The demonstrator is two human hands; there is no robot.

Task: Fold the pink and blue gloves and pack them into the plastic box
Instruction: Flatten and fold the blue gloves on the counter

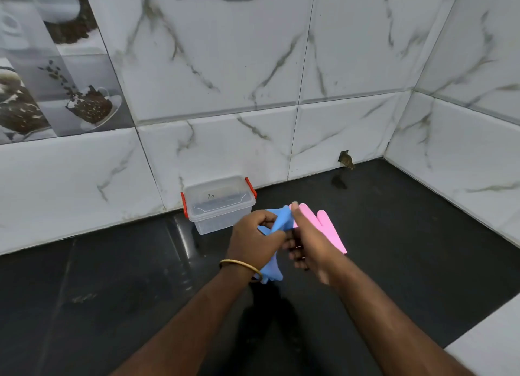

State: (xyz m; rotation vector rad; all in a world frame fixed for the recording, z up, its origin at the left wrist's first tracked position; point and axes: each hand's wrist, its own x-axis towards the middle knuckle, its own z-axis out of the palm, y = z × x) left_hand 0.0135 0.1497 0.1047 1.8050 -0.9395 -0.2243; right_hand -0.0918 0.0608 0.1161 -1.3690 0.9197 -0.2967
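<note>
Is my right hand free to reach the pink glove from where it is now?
Probably yes: the right hand is right over the pink glove, nothing between them, though its fingers seem busy with the blue glove the left hand grips.

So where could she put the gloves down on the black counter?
Bare dark countertop stretches right of the pink glove to the marble side wall, and also left of the clear plastic box with red latches. It is crowded in front of the box, where both hands work the blue glove.
</note>
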